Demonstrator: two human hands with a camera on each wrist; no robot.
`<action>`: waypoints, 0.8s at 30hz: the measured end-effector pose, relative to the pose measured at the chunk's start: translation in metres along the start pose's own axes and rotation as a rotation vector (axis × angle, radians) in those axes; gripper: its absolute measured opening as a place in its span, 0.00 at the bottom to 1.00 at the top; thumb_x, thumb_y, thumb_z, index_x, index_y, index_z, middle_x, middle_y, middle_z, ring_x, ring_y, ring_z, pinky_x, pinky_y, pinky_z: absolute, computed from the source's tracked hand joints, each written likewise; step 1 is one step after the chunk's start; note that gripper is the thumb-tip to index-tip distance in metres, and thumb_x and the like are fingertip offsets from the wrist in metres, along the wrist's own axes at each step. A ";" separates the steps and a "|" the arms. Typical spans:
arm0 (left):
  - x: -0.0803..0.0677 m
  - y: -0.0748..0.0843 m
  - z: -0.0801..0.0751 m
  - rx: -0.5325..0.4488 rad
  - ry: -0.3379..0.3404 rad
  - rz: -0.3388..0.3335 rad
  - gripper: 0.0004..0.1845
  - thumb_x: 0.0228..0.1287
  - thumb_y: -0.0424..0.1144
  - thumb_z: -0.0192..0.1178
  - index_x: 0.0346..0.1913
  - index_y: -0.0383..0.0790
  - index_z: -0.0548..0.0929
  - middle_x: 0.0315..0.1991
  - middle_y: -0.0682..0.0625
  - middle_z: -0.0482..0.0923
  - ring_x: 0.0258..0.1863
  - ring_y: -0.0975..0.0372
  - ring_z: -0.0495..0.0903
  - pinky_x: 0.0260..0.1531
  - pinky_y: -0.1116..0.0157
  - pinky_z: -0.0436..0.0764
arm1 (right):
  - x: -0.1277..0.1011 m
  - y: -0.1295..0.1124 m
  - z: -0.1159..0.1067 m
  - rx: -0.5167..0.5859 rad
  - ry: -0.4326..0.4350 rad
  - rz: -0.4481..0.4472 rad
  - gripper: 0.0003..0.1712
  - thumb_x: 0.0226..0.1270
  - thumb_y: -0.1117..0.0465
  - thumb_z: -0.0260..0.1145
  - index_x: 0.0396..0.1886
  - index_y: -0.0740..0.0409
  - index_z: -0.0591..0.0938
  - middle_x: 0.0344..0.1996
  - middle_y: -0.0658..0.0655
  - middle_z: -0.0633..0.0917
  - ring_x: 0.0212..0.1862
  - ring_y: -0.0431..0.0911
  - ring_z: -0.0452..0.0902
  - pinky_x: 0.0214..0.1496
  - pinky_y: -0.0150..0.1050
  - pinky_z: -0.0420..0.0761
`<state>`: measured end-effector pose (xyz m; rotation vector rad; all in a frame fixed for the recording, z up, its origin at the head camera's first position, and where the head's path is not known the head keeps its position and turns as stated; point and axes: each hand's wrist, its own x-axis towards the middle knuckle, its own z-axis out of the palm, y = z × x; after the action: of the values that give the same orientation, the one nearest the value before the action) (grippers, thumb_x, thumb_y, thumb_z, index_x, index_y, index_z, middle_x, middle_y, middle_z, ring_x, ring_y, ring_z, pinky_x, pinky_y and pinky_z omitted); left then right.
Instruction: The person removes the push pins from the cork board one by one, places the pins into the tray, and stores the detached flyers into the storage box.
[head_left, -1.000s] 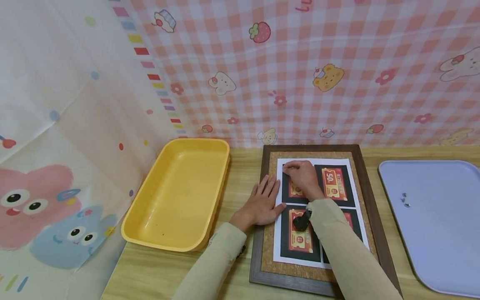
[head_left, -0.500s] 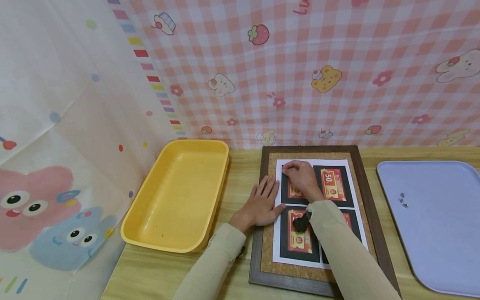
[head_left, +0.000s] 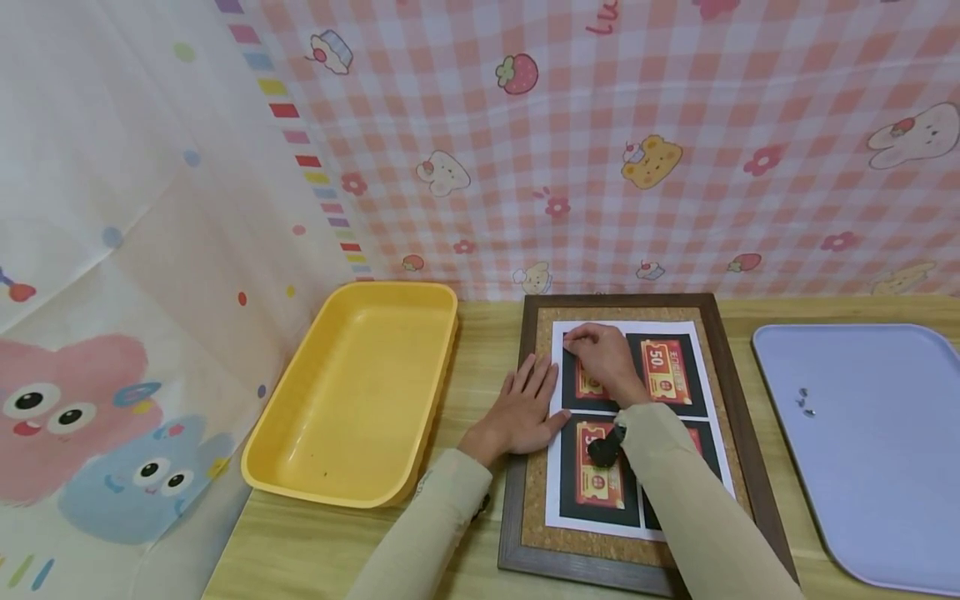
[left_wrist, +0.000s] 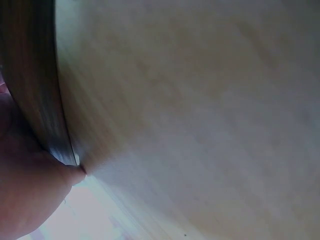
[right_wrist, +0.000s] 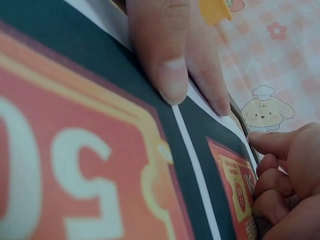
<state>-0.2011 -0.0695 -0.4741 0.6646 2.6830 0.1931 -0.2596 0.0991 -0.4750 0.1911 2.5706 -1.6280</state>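
Observation:
A white paper sheet (head_left: 553,508) printed with red-and-gold "50" coupons on black panels lies on a brown-framed cork board (head_left: 534,540). My left hand (head_left: 517,412) rests flat with fingers spread over the board's left side and the sheet's edge. The right hand (head_left: 606,358) is at the sheet's upper left corner, over a coupon. Thumb and index finger come together there, while the other fingers are curled, as the right wrist view shows. Anything under or between those fingertips is hidden. The left wrist view shows part of the left hand (left_wrist: 30,195) by the dark frame edge (left_wrist: 35,75).
A yellow plastic bin (head_left: 360,400) stands left of the board. On the right lies a lavender tray (head_left: 877,467) with several tiny silvery pieces (head_left: 806,402). A pink checked cloth (head_left: 585,133) hangs along the back of the wooden table (head_left: 300,550).
Both hands keep their places on the sheet and board. The whole head view has shifted very slightly; nothing else visibly moves.

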 end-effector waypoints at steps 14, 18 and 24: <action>-0.002 0.001 -0.002 0.008 0.010 0.003 0.40 0.77 0.61 0.34 0.80 0.44 0.38 0.81 0.51 0.26 0.79 0.56 0.24 0.77 0.50 0.39 | -0.001 0.003 -0.004 -0.007 -0.022 -0.037 0.10 0.72 0.56 0.63 0.43 0.54 0.88 0.35 0.56 0.86 0.32 0.47 0.74 0.34 0.39 0.71; -0.002 0.001 -0.002 0.008 0.007 0.001 0.40 0.77 0.61 0.34 0.80 0.45 0.38 0.81 0.52 0.25 0.79 0.57 0.23 0.77 0.50 0.39 | -0.002 0.002 -0.006 -0.013 -0.044 -0.023 0.11 0.72 0.55 0.63 0.44 0.53 0.87 0.37 0.56 0.85 0.36 0.49 0.74 0.38 0.40 0.70; -0.003 0.001 -0.002 0.004 0.007 -0.001 0.40 0.77 0.62 0.34 0.80 0.45 0.38 0.81 0.52 0.25 0.78 0.57 0.22 0.77 0.50 0.39 | -0.003 0.001 -0.007 0.002 -0.059 -0.003 0.11 0.73 0.55 0.63 0.45 0.53 0.87 0.35 0.56 0.83 0.37 0.49 0.73 0.40 0.40 0.68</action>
<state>-0.1990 -0.0697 -0.4710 0.6649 2.6910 0.1909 -0.2570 0.1060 -0.4724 0.1373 2.5272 -1.6122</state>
